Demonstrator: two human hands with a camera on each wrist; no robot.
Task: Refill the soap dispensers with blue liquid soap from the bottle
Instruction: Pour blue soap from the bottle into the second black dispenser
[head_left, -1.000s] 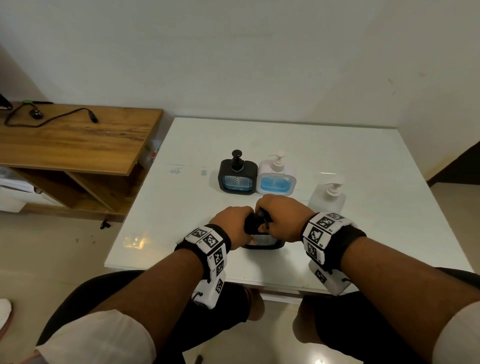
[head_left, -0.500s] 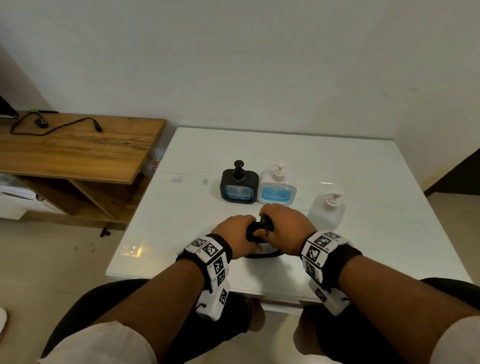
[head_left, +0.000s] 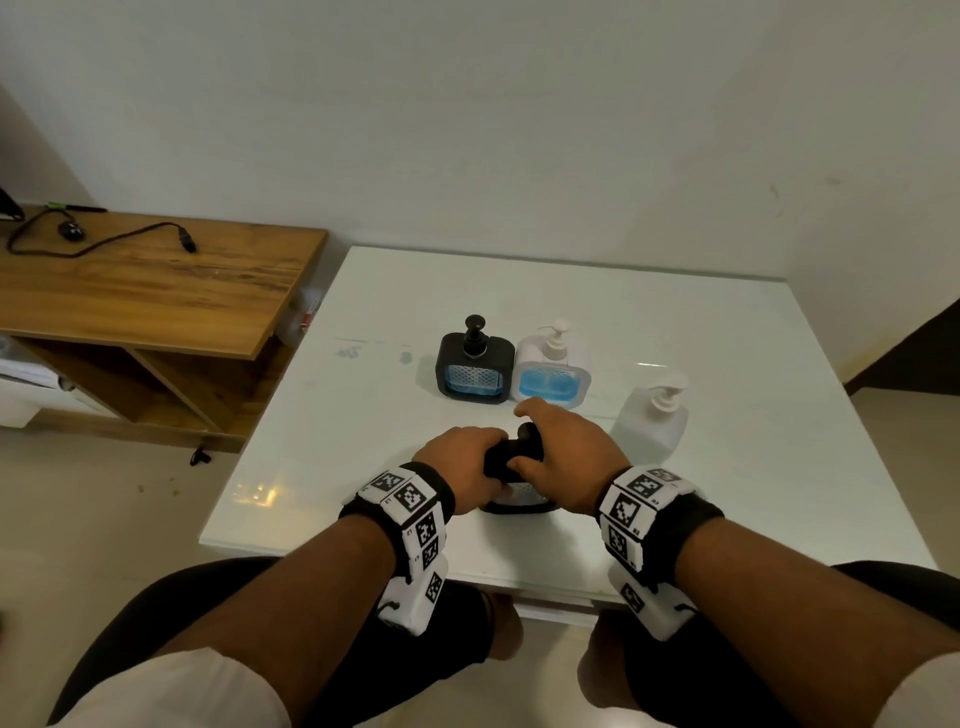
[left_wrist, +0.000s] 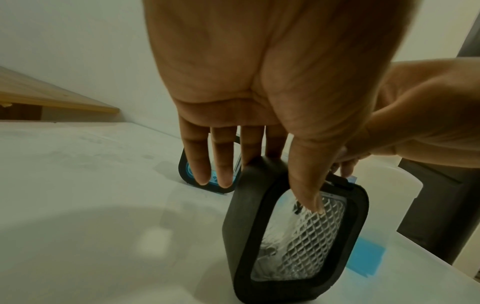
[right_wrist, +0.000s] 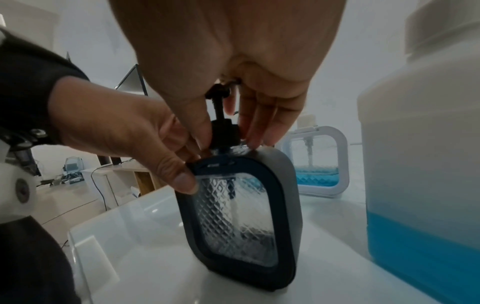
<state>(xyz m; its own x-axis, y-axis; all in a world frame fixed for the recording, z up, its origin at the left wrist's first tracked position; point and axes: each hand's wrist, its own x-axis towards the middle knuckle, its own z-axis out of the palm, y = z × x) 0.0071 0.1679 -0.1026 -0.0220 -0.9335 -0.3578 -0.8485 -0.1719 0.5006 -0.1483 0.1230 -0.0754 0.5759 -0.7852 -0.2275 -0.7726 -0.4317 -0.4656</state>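
A black-framed soap dispenser (head_left: 519, 501) with a clear, empty-looking window stands near the table's front edge, tilted a little (right_wrist: 239, 216). My left hand (head_left: 465, 462) grips its upper left corner, thumb (left_wrist: 303, 185) lying on the patterned window (left_wrist: 301, 236). My right hand (head_left: 561, 454) is on top of it, and its fingers (right_wrist: 262, 123) pinch the black pump collar (right_wrist: 223, 131). The white refill bottle (head_left: 652, 421) stands just to the right, blue soap filling its lower part (right_wrist: 426, 236).
Behind stand a black dispenser (head_left: 472, 364) and a white dispenser (head_left: 553, 369), both showing blue soap. The white table (head_left: 363, 415) ends close to my knees. A wooden shelf unit (head_left: 156, 291) with a cable stands on the left; walls close the back and right.
Both hands stay on the front dispenser. The right hand has shifted its hold on the pump top, one finger now sticking forward. The head view has tilted up slightly.
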